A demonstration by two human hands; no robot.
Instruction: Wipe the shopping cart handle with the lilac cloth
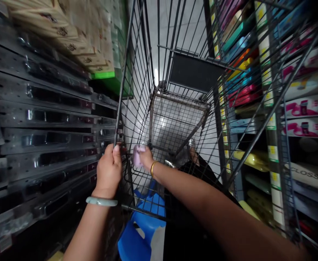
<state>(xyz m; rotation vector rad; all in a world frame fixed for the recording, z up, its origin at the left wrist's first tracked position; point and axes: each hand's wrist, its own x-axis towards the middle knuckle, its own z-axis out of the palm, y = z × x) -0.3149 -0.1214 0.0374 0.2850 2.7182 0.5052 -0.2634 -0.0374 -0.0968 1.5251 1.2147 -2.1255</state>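
My left hand (109,170), a pale bangle on its wrist, is closed around the left top rim of a black wire shopping cart (120,98). Down inside the cart, my right hand (146,156), with a gold bracelet at the wrist, grips a small light-purple item (138,156). What kind of item it is I cannot make out; it is blurred and partly covered by the fingers. It is near the cart's left wire wall, and whether it touches the wire is unclear.
Packaged goods in clear-fronted boxes (55,116) line the left shelf. Beige tissue packs (74,47) are stacked at upper left. Shelves of colourful packages (246,79) run along the right. A blue plastic stool (137,235) stands below the cart's near end. Grey tile floor (164,21) shows ahead.
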